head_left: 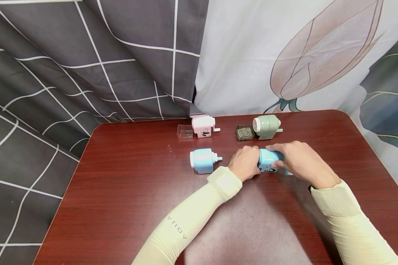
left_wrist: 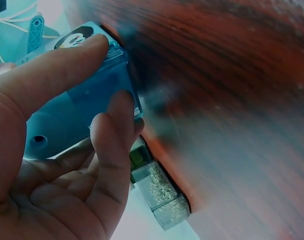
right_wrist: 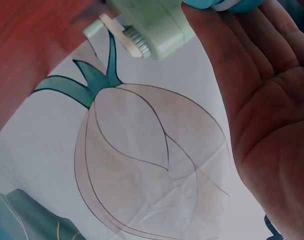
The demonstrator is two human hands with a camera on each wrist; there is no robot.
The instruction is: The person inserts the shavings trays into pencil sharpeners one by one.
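Observation:
Both hands are on a light blue crank pencil sharpener [head_left: 268,157] with a panda picture, at the right of the middle of the table. My left hand [head_left: 247,162] grips its left end. In the left wrist view the thumb lies across the panda face and fingertips touch the clear blue shavings drawer [left_wrist: 104,87]; the pencil hole shows at the end. My right hand [head_left: 298,162] holds the sharpener from the right, thumb in front and fingers over the top. In the right wrist view only a blue edge [right_wrist: 232,4] shows beyond the fingers.
Left of the hands stands another blue sharpener [head_left: 203,161]. Behind are a pink sharpener [head_left: 203,126] beside a clear drawer [head_left: 185,132], and a green sharpener [head_left: 266,126] beside a drawer of shavings [head_left: 245,133]. Curtains [head_left: 238,55] hang along the table's back edge.

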